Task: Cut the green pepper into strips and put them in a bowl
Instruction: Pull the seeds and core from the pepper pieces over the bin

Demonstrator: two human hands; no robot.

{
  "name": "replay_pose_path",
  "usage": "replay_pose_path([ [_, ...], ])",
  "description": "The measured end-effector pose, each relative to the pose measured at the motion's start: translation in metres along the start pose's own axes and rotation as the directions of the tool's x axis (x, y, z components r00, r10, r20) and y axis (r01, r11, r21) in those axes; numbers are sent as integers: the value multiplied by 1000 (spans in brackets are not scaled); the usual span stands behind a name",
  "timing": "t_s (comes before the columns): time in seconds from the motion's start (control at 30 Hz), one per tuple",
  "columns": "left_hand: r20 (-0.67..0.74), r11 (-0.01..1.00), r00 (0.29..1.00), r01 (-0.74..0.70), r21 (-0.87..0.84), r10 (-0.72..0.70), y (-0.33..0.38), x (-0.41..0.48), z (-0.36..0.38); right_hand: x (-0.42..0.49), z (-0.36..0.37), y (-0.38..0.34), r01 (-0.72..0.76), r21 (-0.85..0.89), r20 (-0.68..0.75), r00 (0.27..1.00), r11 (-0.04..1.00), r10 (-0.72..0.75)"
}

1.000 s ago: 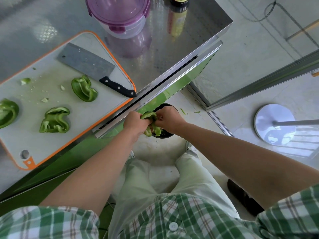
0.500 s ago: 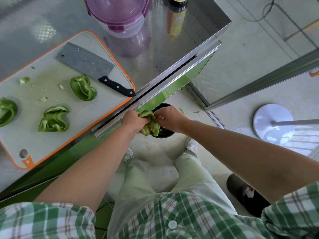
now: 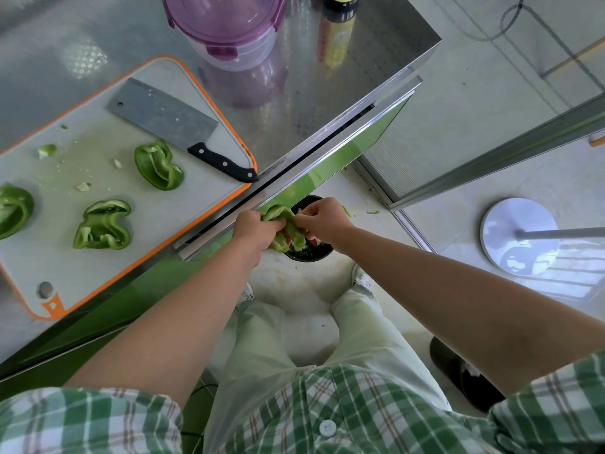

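Since nothing on the cutting board [image 3: 82, 267] was in strips yet, stage: early by my read. A cleaning step, with cutting not started.
pepper piece [image 3: 282, 221]: held in the air between both hands, off the near-right edge of the counter [image 3: 327, 93], directly above a dark bin [image 3: 307, 257] on the floor.
long axis: ran far-to-near, near end tilted slightly right and hanging toward the bin.
left hand [image 3: 257, 231]: fingers curled round the piece's left side, gripping it; arm reached in from near-left.
right hand [image 3: 324, 221]: fingertips pinched at the piece's right/inner side. Looked like pulling core or membrane; couldn't confirm, as the fingers hid the contact.
key relation: the board lay left and far of the hands, and higher. The left hand was the nearer one to it, so getting the piece there would mean moving up and left.
board pieces [image 3: 103, 224]: three large ones lying apart on the board, uncut, plus small scraps.
cleaver [image 3: 163, 122]: flat on the board's far-right side, black handle pointing near-right at the board corner, the end closest to the hands. Neither hand touched it.
lidded container [image 3: 226, 27]: far side of the counter, purple lid on. Possibly the bowl, couldn't tell.
risk: the piece itself could drop into the bin if the left grip slipped.
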State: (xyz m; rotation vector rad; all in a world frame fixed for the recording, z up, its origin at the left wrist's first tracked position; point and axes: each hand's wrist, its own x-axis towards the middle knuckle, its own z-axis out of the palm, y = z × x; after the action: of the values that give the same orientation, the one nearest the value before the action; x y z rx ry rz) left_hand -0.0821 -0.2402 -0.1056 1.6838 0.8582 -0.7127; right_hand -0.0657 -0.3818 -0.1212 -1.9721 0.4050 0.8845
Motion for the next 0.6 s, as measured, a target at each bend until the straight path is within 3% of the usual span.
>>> replay_pose_path([
  [0.23,131,999,991,21,27,-24,1,0,-10,-5,-11,-3,-129,163,178,979,978,100],
  [0.43,165,994,985,62,-93,-47,3,1,-5,0,-19,-3,-313,419,285,937,852,204],
  [0.5,198,998,979,56,5,-56,3,-1,-4,-2,-16,-2,-233,233,267,949,944,169],
  [0.53,218,994,974,34,103,-56,2,-2,-4,-4,-15,-2,-97,-10,238,966,995,97],
  [0.6,229,968,973,-21,251,-39,1,-5,-4,-8,-9,-2,183,-423,224,970,887,-93],
])
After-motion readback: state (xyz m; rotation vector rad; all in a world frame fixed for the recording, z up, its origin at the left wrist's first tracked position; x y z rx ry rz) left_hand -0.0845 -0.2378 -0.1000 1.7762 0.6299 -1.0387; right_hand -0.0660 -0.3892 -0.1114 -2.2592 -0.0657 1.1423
